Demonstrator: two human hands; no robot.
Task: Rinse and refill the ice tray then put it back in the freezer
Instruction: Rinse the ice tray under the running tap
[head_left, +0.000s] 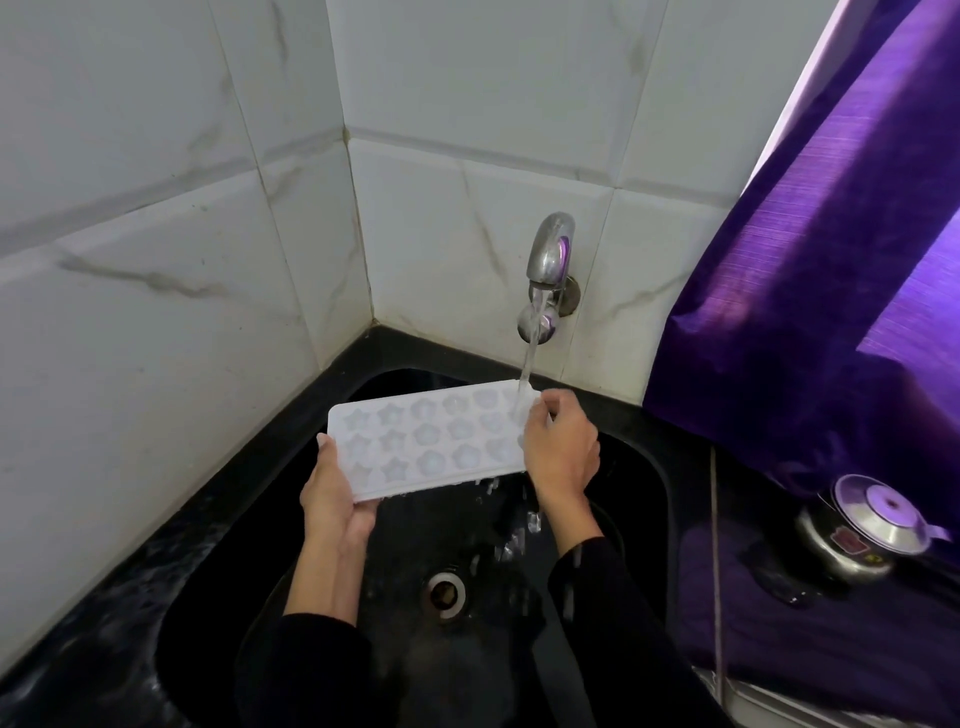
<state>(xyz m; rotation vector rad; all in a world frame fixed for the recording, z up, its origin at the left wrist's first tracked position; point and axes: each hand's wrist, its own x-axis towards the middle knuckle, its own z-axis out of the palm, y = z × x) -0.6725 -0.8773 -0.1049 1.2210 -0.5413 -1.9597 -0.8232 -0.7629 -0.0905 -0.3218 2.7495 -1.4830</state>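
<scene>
Now left hand (332, 493) and right hand (558, 449) grip the ice tray (431, 441) under running tap (549, 260).

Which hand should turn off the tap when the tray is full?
Probably the right hand. It grips the ice tray at the end under the tap, so it is nearer. The left hand holds the far end and could likely keep the tray steady.

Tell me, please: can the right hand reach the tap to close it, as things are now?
Probably yes. The right hand grips the ice tray just below the tap, with nothing between them, but it must let go first; the left hand also holds the tray.
</scene>
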